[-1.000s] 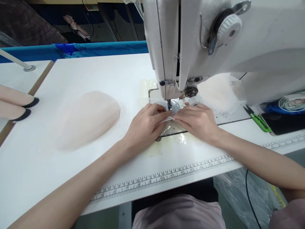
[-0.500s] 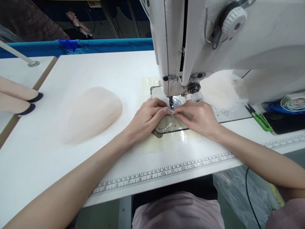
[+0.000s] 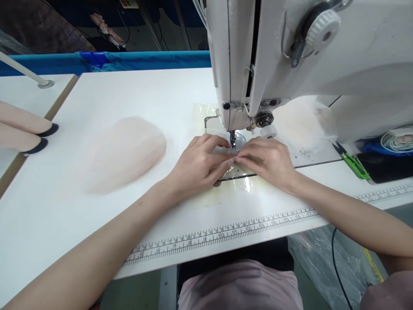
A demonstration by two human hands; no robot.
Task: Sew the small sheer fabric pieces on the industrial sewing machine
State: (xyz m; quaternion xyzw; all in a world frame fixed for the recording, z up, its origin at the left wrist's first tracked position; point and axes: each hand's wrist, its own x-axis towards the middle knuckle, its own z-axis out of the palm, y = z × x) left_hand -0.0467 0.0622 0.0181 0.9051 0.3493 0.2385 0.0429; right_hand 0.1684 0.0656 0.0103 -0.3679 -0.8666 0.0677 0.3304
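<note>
My left hand (image 3: 201, 162) and my right hand (image 3: 270, 162) meet just in front of the presser foot (image 3: 232, 138) of a white sewing machine (image 3: 300, 69). Thumbs and fingers of both are pinched together, fingertip to fingertip, on a thin, sheer pale fabric (image 3: 222, 150). Most of that fabric is hidden by the fingers, so its full shape cannot be made out. Beneath it is the machine's plate (image 3: 240, 172), covered with shiny clear tape.
Sheer beige fabric (image 3: 129, 150) lies on the white table at left; more pale fabric (image 3: 300, 122) sits under the machine arm. Green thread snips (image 3: 354, 165) rest beside a black flat object (image 3: 389, 164) at right. A ruler strip (image 3: 222, 234) follows the front edge.
My left hand has shifted slightly right and its fingers have straightened toward the right hand's fingertips. The right hand has barely moved, still pinching.
</note>
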